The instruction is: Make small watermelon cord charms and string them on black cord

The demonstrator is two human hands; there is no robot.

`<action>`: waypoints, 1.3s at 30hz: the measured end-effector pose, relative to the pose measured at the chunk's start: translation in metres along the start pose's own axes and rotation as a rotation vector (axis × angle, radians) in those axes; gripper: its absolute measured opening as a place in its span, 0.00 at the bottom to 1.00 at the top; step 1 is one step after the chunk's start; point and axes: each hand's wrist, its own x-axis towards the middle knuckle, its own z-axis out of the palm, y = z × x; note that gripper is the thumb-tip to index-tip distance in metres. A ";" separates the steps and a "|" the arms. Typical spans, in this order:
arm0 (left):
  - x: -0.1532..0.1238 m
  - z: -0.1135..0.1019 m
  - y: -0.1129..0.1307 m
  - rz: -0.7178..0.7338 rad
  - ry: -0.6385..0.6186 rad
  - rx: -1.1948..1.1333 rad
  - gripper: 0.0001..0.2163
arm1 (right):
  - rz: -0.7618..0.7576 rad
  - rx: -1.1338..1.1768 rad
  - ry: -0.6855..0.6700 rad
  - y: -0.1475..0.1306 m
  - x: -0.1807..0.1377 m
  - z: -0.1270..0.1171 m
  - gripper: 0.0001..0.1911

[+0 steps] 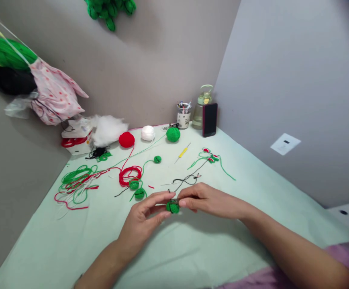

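A small green crocheted ball (172,207) with black yarn across it is pinched between the thumb and fingers of my left hand (142,214), just above the table. My right hand (204,199) meets the ball's right side with thumb and fingers closed; whatever lies between those fingertips is hidden. Black yarn (186,179) trails in loops on the table beyond my hands. Two similar green balls with black stripes, one (139,193) nearer and one (134,184) behind it, rest left of my fingers, with another green ball (157,159) farther back.
A yellow-handled crochet hook (183,152) lies mid-table. Red (126,139), white (147,133) and green (173,134) yarn balls sit behind. Loose yarn (78,180) spreads at left, small crocheted pieces (212,156) at right. A phone (209,120), bottle (197,114) and pen cup (183,116) stand at the back.
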 end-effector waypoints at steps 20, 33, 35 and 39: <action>0.000 0.000 0.006 -0.026 -0.044 -0.023 0.18 | -0.025 0.039 0.010 0.004 -0.002 -0.002 0.18; 0.003 0.002 0.002 -0.069 -0.012 -0.143 0.17 | -0.026 0.296 0.226 0.008 0.015 0.023 0.13; 0.005 0.003 0.000 -0.058 0.004 -0.147 0.16 | -0.008 0.362 0.303 0.009 0.019 0.026 0.13; 0.007 0.004 -0.003 -0.030 0.033 -0.166 0.13 | -0.063 0.499 0.347 0.010 0.020 0.024 0.13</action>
